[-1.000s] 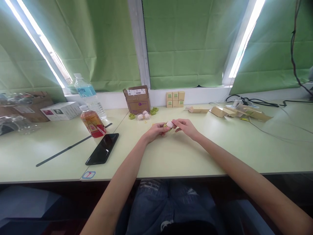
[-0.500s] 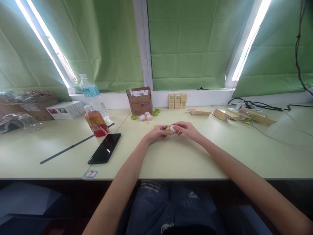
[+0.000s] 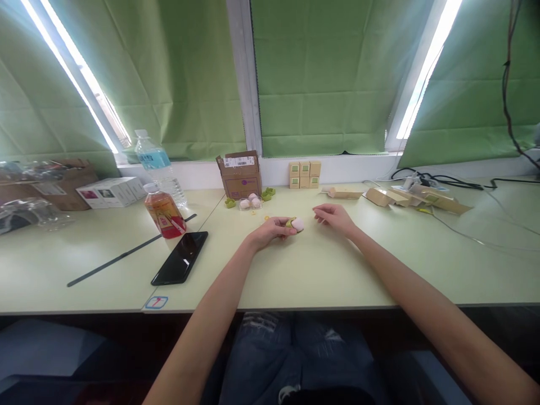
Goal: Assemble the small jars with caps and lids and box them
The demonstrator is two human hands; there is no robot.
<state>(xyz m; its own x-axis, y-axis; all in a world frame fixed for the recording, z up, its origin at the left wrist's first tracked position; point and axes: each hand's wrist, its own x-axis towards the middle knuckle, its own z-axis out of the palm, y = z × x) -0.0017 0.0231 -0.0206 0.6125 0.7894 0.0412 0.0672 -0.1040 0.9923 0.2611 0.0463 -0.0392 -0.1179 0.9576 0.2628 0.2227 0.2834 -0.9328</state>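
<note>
My left hand [image 3: 273, 230] is closed around a small pale-pink ball in a green holder [image 3: 297, 225]. The rounded pink side points right, and the green part lies against my fingers. To its right, just over the table, my right hand [image 3: 334, 218] is apart from it. Its fingers are loosely bent with nothing visible between them. Beyond my hands, several similar pink balls [image 3: 251, 202] sit in a clear tray, with green holder pieces [image 3: 268, 194] beside them. Tiny yellow bits [image 3: 266, 217] lie near my left hand.
A brown carton [image 3: 240, 175] and stacked small tan boxes [image 3: 304, 175] stand at the back. Flattened cardboard [image 3: 422, 198] and cables lie at right. On the left are a phone [image 3: 180, 259], a red drink bottle [image 3: 165, 211], a water bottle [image 3: 158, 169] and a dark strip [image 3: 126, 254].
My right hand has let go of the pink ball and moved to the right. My left hand stays in about the same place, still holding it.
</note>
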